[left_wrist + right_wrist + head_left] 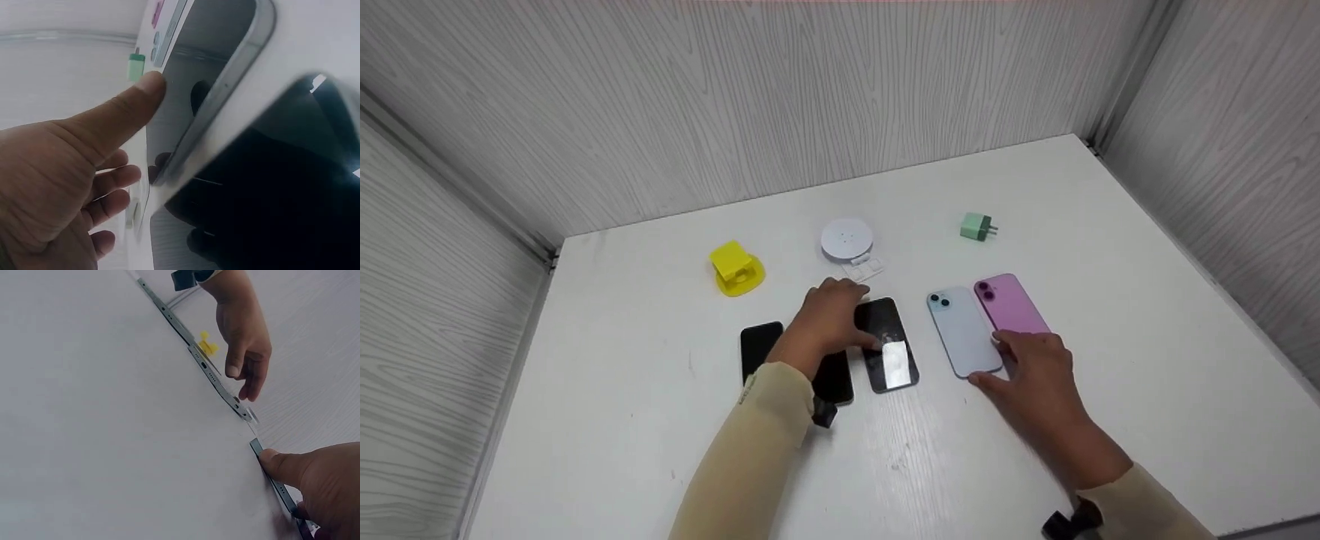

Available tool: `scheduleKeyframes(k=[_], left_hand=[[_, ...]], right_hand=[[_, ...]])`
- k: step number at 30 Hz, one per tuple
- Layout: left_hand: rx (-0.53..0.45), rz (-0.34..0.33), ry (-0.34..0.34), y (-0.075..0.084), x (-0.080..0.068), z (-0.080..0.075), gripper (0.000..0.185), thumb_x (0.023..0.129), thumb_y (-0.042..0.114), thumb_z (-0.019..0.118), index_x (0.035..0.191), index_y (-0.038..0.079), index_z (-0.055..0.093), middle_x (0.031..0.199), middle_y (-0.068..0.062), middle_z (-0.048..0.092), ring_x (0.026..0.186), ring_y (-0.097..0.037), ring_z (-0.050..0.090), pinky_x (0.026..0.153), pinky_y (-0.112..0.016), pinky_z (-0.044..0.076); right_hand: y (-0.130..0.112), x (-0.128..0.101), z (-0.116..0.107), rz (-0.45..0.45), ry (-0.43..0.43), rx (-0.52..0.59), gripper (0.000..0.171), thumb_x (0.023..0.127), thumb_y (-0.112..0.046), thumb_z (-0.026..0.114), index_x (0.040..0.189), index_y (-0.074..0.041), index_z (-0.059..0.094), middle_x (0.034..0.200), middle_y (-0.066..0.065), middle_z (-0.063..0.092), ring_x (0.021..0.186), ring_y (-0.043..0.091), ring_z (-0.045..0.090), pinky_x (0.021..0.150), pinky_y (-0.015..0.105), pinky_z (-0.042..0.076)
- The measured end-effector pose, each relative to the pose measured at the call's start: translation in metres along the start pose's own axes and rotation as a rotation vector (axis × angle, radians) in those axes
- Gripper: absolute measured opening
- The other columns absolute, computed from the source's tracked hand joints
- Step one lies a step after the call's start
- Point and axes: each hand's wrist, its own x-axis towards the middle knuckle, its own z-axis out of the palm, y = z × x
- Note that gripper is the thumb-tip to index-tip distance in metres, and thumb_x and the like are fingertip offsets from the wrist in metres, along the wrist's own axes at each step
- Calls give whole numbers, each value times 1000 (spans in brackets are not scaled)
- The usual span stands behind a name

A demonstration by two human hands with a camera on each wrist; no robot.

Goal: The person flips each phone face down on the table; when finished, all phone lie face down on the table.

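In the head view my left hand (829, 319) hovers over a dark-screened smartphone (885, 324), its thumb (126, 112) extended and its other fingers loosely bent in the left wrist view. The right wrist view shows this hand apart from the phones. Left of it are a black smartphone (759, 346), partly hidden by the forearm, and another black smartphone (835, 381). My right hand (1039, 371) pinches the lower end of a light blue smartphone (964, 334), lying back up, between thumb (275, 464) and fingers. Against that hand lies a pink smartphone (1012, 304), its lower part hidden.
Farther back on the white table (607, 375) stand a yellow holder (735, 270), a white round disc (847, 238) with a small white flat piece (866, 268) before it, and a green plug charger (975, 226). Grey wood-grain panels (810, 90) enclose the back and sides.
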Motion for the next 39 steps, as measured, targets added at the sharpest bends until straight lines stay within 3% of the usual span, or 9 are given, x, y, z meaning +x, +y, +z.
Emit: scheduleKeyframes(k=[7,19,25,28,34,39], left_hand=[[74,34,-12,-4,-8,-2,100,78,44,100,161,12,54,160,-6,58,146,-30,49,125,-51,39],[61,56,-115,-7,-7,-9,93,82,34,99,162,15,54,161,-5,56,148,-29,46,126,-47,36],[57,57,-126,-10,-6,-9,93,82,32,98,162,15,54,160,-5,56,148,-29,46,127,-46,35],[45,53,-127,-11,-6,-9,93,82,31,99,163,16,54,160,-5,56,147,-29,46,128,-46,35],[25,39,-111,-14,-7,-5,93,81,31,99,161,15,55,158,-4,58,146,-28,48,128,-49,35],[20,38,-80,-16,-7,-1,92,80,34,100,159,14,58,154,-6,60,144,-29,50,127,-50,37]], right_hand=[[-1,2,-3,-12,8,-20,78,90,-30,91,155,-5,56,145,24,56,140,50,41,112,65,53],[-7,0,2,-4,-9,-91,77,91,-34,90,155,-7,57,148,23,59,143,52,39,119,69,43],[-21,-5,7,-145,71,-179,74,86,-35,93,147,-5,62,144,24,64,141,50,44,116,71,33],[-37,-8,18,-234,84,-179,75,84,-38,95,143,-4,65,139,22,68,135,45,50,112,67,39],[-69,-8,51,-387,19,-227,68,86,-40,94,136,-2,70,123,14,79,114,36,64,100,56,51],[-80,-5,63,-402,11,-200,54,85,-29,95,127,-2,73,110,12,81,98,32,67,90,49,52]])
